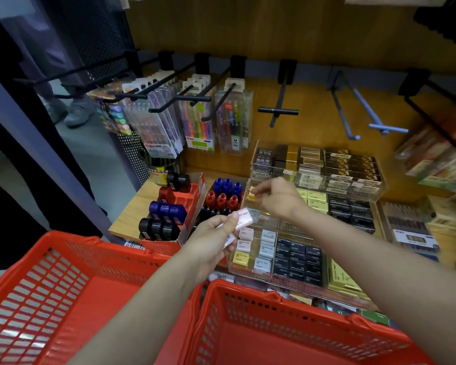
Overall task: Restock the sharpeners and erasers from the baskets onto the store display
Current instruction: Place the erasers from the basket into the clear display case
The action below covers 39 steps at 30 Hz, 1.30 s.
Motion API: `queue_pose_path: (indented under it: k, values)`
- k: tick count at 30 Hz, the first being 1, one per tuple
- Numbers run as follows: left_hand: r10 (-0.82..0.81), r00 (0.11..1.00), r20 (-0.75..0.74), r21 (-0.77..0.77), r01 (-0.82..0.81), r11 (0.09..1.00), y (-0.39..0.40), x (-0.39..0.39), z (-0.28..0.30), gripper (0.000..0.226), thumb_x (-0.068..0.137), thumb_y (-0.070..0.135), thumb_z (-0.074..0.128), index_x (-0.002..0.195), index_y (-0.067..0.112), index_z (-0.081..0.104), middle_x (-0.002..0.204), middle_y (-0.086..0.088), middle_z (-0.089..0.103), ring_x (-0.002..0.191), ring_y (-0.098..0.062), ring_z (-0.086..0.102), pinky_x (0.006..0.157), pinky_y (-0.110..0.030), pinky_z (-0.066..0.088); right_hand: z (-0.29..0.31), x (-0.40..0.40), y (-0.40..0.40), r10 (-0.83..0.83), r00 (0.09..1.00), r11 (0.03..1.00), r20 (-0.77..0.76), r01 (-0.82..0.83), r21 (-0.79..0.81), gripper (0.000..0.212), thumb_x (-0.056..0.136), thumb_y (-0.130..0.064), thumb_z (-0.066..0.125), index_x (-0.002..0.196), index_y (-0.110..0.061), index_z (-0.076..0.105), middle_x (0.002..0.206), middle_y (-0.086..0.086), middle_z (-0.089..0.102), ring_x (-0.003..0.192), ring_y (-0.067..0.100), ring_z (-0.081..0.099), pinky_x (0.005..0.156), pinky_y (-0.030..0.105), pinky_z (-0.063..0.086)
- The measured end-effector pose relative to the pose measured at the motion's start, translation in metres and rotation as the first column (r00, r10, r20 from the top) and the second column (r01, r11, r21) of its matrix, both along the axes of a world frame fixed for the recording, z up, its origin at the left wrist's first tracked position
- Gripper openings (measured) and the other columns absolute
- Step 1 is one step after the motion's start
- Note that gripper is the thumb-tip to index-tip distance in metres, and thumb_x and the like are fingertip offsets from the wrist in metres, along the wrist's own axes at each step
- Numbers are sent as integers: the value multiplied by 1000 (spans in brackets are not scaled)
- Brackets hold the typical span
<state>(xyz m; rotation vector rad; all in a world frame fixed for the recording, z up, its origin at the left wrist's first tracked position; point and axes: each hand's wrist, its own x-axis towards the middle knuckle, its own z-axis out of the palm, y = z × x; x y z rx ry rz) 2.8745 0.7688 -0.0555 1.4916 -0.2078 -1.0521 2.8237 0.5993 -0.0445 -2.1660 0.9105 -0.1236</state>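
Pink eraser (241,219) between left fingers (225,223)

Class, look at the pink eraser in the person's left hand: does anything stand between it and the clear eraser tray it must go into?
Partly. The right hand reaches across the clear tray, pinching a yellow eraser over its far-left part. The near compartments below the left hand and its pink eraser look unobstructed.

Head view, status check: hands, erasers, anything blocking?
Left hand grips pink erasers. Right hand pinches a yellow eraser over the clear tray. Nothing blocking.
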Motion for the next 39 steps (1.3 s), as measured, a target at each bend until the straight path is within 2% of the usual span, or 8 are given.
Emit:
queue_pose_path:
  k: [3,6,13,17,23,29,34,39]
  values:
    - [-29,1000,-11,0,29,1000,1,0,2,27,96,34,56,96,10,66,74,-2,54,63,-11,48,58,-21,45,18,-28,6,70,964,982,255,-112,153,22,93,-16,61,112,-24,67,113,-7,66,85,0,66,78,22,57]
    - [-67,998,-11,-19,66,998,3,0,7,28,96,36,55,101,10,66,75,-2,54,64,-11,48,60,-22,44,25,-47,13,307,928,942,210,-327,71,35,85,-32,70,119,-24,67,113,-16,66,82,-12,64,75,11,51]
    - [-3,993,-121,-94,-8,996,3,-3,14,24,98,16,55,119,9,63,94,-6,60,79,-13,56,72,-25,50,27,-47,19,62,978,907,200,-139,398,22,83,-5,72,104,-8,71,100,12,71,84,20,72,74,25,59]
    - [24,987,-160,-142,-47,989,3,4,19,50,92,-17,46,131,13,53,124,-16,49,105,-22,58,85,-30,55,27,-35,1,-140,990,983,-9,140,120,12,81,-14,75,90,-18,68,97,3,69,86,16,69,76,33,60]
    - [71,989,-126,-156,-90,984,4,2,9,40,86,-6,63,124,8,55,116,-21,64,104,-29,67,82,-31,59,23,-27,-12,-170,982,983,-86,162,-89,10,84,-16,73,85,-22,65,98,0,66,94,14,60,72,25,53]
    - [129,987,-97,-138,-142,980,0,6,4,30,87,-3,65,115,5,60,111,-19,67,102,-25,68,80,-26,59,10,-13,-18,-111,965,951,-239,33,-308,19,77,-13,74,82,-27,63,92,-3,64,89,16,59,79,32,56]
    - [107,991,-78,-128,-116,985,-3,5,3,30,87,-3,64,115,6,59,109,-17,68,103,-24,68,86,-30,57,0,-14,-19,-94,929,897,-358,-77,-434,6,82,-29,70,83,-30,65,81,-10,63,89,15,56,94,40,37]
    - [95,992,-78,-124,-104,987,-3,3,4,30,87,0,65,116,5,60,111,-15,67,100,-23,68,87,-30,57,2,-25,-14,29,905,780,-424,-286,-557,11,89,-29,59,95,-29,67,103,-4,58,111,22,42,96,41,34]
